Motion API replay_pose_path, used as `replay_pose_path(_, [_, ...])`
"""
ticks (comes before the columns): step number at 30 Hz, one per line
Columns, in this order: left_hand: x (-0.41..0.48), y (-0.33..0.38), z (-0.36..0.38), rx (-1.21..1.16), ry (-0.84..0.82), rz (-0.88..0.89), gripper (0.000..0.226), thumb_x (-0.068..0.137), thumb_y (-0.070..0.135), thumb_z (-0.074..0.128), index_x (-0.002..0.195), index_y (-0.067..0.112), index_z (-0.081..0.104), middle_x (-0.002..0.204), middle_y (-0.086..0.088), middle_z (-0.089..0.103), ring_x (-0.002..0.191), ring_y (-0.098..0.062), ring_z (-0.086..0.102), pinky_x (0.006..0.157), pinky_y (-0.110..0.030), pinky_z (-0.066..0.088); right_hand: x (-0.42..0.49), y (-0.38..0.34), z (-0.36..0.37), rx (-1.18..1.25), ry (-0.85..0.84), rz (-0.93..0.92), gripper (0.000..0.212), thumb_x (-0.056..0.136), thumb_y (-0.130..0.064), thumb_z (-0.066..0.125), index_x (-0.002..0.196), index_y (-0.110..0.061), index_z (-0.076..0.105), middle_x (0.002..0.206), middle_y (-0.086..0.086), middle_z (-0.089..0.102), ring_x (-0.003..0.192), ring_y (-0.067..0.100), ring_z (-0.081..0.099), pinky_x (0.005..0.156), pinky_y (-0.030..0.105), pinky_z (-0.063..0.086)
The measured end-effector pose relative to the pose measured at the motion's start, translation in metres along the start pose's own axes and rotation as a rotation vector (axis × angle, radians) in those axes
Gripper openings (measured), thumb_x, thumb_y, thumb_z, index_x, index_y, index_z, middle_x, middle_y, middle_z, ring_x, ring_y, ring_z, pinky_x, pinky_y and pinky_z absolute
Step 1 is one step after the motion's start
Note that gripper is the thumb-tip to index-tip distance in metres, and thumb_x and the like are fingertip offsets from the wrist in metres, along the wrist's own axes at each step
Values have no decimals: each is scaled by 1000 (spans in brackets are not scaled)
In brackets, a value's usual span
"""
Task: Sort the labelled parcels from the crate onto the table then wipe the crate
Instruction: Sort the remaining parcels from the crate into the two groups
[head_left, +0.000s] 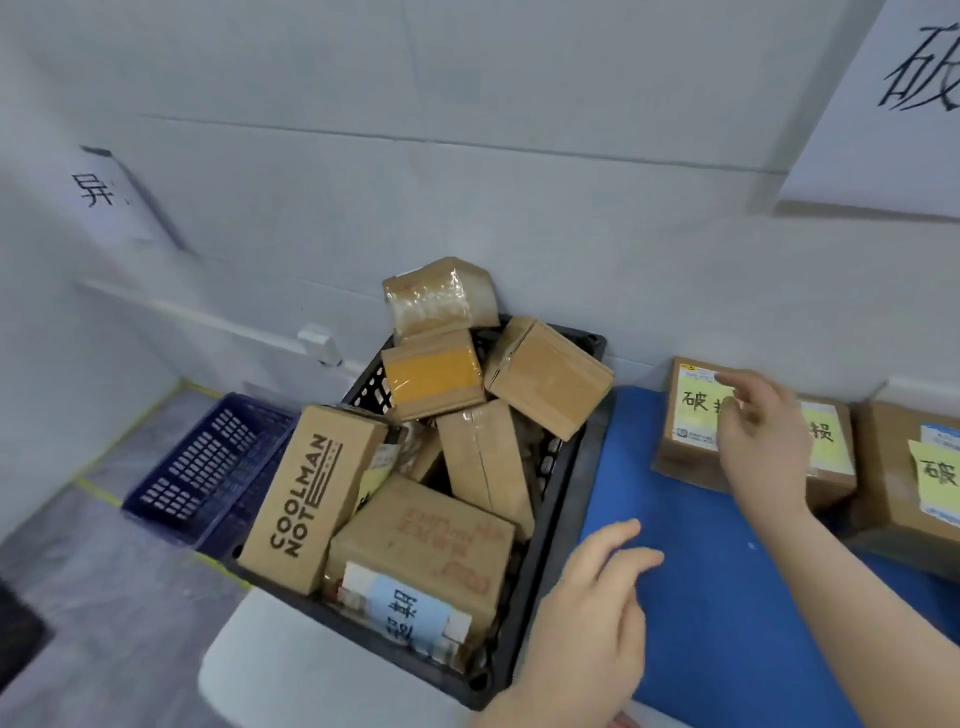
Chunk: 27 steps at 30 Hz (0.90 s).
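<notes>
left hand (587, 623) seen closest, fingers loose and apart, nothing held | blue bench (701, 597) | black crate (558, 483) parked just beside it, piled with parcels (426, 535) | yellow-labelled parcel (685, 415) set on bench, right hand (763, 431) over it, fingers spread, nothing gripped

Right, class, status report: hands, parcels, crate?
Left hand open by black crate. Right hand open over yellow-labelled parcel on blue table. Crate piled with parcels.

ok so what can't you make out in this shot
Head view:
- crate floor: buried under parcels.
- yellow label: second character hidden by the right hand.
- rightmost parcel: cut off by the frame edge.
- wall sign: cut off at the right edge.
- courier label print: too small.
</notes>
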<state>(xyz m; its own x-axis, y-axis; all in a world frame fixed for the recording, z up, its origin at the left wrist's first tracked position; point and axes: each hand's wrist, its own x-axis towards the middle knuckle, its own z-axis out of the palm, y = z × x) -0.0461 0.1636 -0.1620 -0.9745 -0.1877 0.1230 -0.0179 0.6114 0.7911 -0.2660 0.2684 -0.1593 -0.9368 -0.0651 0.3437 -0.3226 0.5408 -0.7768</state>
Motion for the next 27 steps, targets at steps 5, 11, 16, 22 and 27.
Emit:
replay_pose_path(5, [-59, -20, -71, 46, 313, 29, 43, 89, 11, 40, 120, 35, 58, 139, 20, 42, 129, -4, 44, 99, -12, 37, -88, -85, 24, 280, -121, -60, 29, 95, -6, 50, 115, -26, 58, 107, -8, 55, 90, 6, 57, 75, 16, 44])
replay_pose_path(11, [-86, -73, -171, 84, 741, -165, 39, 90, -3, 45, 112, 24, 62, 122, 9, 51, 120, -6, 49, 93, -39, 48, -173, -135, 64, 335, -430, -187, 37, 91, 0, 54, 118, -24, 60, 116, -16, 52, 110, 5, 55, 89, 15, 46])
replay_pose_path(16, [-83, -113, -210, 56, 731, -303, 36, 95, 0, 46, 122, 21, 57, 123, 7, 46, 118, -7, 48, 102, -42, 44, -189, -167, 88, 313, -595, -280, 37, 93, -2, 53, 121, -26, 59, 123, -17, 48, 105, 2, 54, 86, 14, 47])
replay_pose_path(22, [-70, -137, -214, 291, 552, -175, 32, 95, 11, 44, 124, 14, 58, 127, 7, 48, 120, -8, 45, 104, -38, 40, -197, -192, 137, 230, -721, -125, 41, 94, -6, 48, 131, -24, 49, 129, -15, 41, 98, 2, 53, 86, 16, 48])
replay_pose_path(27, [-49, -132, -206, 698, 294, 170, 44, 85, 12, 47, 127, 18, 58, 135, 0, 54, 133, -26, 43, 111, -47, 29, -189, -192, 173, 194, -714, 120, 44, 91, 1, 43, 131, -17, 52, 128, -2, 48, 108, 5, 48, 92, 13, 34])
